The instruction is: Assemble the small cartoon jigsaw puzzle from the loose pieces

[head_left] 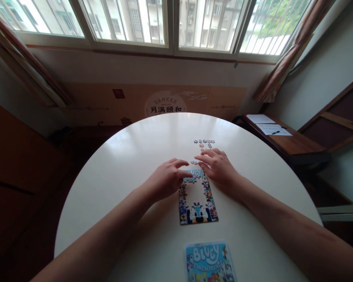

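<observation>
A partly assembled jigsaw puzzle [184, 217] lies on the round white table, its frame and lower part joined, with a bare gap in the middle. My left hand [169, 178] is over its upper left edge, index finger and thumb apart, nothing visible between them. Beyond the puzzle's top edge, my right hand [217, 166] has its fingers spread beside a few loose puzzle pieces [193, 162]; whether its fingertips touch them I cannot tell. More loose pieces [204, 141] lie in a small cluster farther back, some partly hidden by the right hand.
A blue "Bluey" picture sheet [207, 260] lies at the near side of the white table [106, 203]. Papers [273, 129] and a pen rest on a wooden surface at the right. Windows [129, 23] and a printed cardboard panel [91, 98] stand behind the table.
</observation>
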The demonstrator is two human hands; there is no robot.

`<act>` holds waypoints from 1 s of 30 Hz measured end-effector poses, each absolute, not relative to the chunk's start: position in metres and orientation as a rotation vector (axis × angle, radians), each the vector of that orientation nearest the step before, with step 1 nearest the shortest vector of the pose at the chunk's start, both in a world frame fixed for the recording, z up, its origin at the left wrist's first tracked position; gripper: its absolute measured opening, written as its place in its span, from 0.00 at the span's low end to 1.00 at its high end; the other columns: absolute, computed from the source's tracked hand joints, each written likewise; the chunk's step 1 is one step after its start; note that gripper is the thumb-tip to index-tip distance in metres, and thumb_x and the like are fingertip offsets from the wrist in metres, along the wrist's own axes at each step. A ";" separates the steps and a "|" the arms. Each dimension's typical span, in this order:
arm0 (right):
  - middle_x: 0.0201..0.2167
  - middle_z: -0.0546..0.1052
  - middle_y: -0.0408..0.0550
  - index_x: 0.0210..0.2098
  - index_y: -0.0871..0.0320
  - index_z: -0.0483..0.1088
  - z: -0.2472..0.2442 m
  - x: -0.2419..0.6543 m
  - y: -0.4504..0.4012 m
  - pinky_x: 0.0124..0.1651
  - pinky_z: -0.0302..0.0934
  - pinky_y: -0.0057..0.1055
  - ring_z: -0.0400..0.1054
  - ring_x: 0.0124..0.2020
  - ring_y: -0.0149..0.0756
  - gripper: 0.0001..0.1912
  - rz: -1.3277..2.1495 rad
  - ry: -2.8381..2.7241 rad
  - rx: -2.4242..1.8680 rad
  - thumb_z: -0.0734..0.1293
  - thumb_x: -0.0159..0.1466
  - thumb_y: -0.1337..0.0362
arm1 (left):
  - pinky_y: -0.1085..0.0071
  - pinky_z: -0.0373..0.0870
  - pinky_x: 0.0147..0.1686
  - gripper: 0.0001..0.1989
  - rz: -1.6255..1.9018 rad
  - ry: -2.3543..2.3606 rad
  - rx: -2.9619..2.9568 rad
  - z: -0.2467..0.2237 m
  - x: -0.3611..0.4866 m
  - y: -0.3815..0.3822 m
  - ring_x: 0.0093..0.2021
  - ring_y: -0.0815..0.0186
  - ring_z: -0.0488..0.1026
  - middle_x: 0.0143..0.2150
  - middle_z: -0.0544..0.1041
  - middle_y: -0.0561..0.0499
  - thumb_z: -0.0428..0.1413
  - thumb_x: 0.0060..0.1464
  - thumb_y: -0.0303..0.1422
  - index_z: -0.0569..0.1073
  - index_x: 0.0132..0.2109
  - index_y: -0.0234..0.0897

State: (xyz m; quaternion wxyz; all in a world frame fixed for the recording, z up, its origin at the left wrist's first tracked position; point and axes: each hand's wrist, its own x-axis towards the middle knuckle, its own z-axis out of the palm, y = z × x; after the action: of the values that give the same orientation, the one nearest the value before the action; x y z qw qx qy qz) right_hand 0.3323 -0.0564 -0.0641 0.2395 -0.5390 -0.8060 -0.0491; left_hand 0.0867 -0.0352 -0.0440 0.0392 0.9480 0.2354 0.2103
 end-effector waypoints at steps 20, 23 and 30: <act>0.47 0.79 0.52 0.37 0.53 0.81 -0.056 0.343 -0.053 0.52 0.57 0.49 0.65 0.51 0.53 0.08 0.038 -2.143 -1.644 0.69 0.64 0.60 | 0.59 0.77 0.44 0.17 0.939 0.829 2.767 -0.041 0.086 -0.028 0.48 0.58 0.77 0.48 0.80 0.48 0.50 0.59 0.23 0.83 0.41 0.43; 0.40 0.79 0.53 0.36 0.54 0.80 -0.053 0.342 -0.051 0.50 0.58 0.48 0.66 0.47 0.52 0.08 0.113 -2.166 -1.678 0.68 0.64 0.61 | 0.59 0.77 0.44 0.17 0.935 0.820 2.764 -0.042 0.087 -0.029 0.47 0.59 0.77 0.47 0.81 0.48 0.50 0.58 0.23 0.83 0.41 0.43; 0.38 0.78 0.53 0.34 0.55 0.78 -0.048 0.340 -0.052 0.50 0.59 0.45 0.66 0.45 0.50 0.06 0.183 -2.143 -1.651 0.68 0.62 0.62 | 0.59 0.77 0.45 0.16 0.948 0.810 2.758 -0.043 0.090 -0.029 0.45 0.58 0.78 0.45 0.82 0.46 0.51 0.58 0.23 0.82 0.43 0.39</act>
State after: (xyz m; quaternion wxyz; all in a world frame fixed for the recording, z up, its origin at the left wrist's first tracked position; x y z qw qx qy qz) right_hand 0.3400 -0.0525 -0.0484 0.2134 -0.5948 -0.7722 0.0658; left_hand 0.0896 -0.0288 -0.0430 0.0571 0.9097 0.2672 0.3127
